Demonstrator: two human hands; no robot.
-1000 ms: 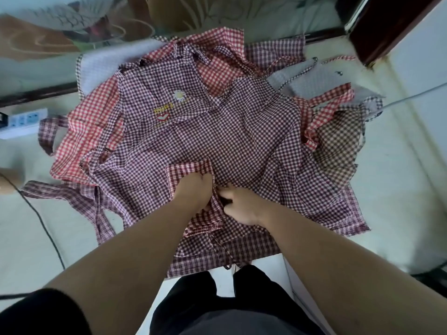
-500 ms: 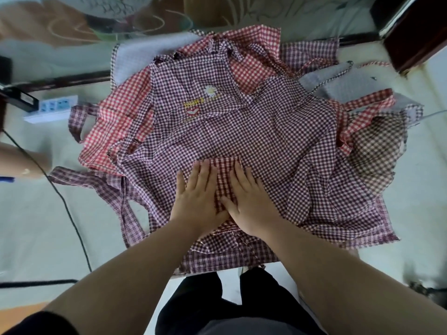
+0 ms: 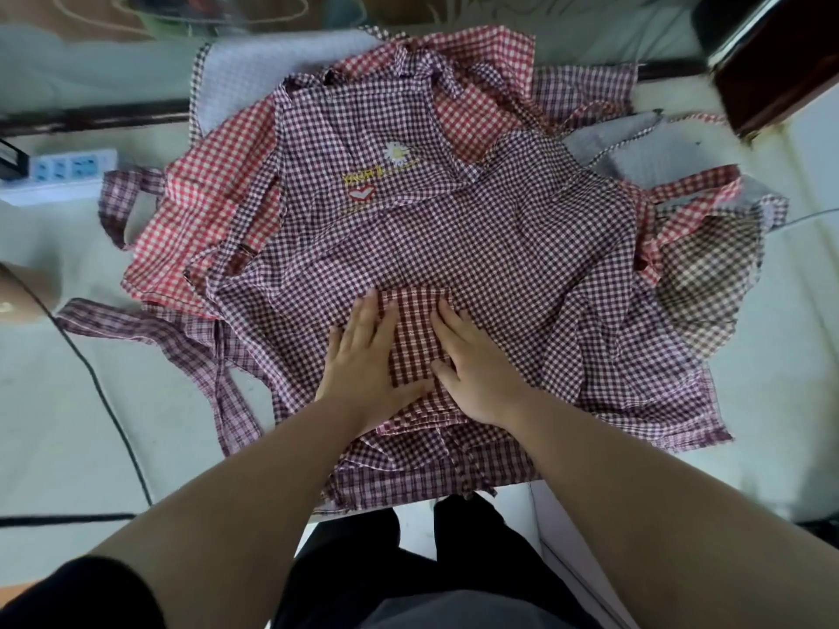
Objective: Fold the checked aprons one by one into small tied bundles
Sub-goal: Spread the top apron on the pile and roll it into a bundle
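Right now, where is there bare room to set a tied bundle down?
Two patches of pale surface: near left, between the black cable and a purple strap; right, beyond the top apron's hem. The middle is crowded with aprons, left hand and right hand pressing flat; a power strip sits far left.

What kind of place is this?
Probably a room in a home, not a factory line: loose checked aprons heaped on a pale table, a power strip beside them, dark wooden furniture behind.
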